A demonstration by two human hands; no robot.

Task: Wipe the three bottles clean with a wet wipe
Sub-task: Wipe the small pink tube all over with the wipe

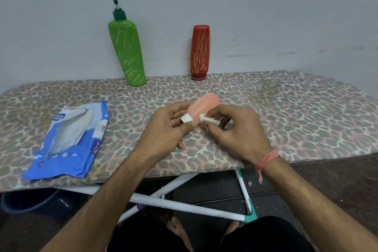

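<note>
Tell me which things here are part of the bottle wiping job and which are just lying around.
Part of the job:
pink bottle, held by the left hand
wet wipe, pinched in the right hand
green pump bottle
red bottle
wipes packet

Just lying about:
dark tub under the board

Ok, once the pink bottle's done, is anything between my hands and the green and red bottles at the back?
Nothing visible. The board's cover lies bare between both hands and the green bottle and red bottle. The wipes pack lies off to the left.
</note>
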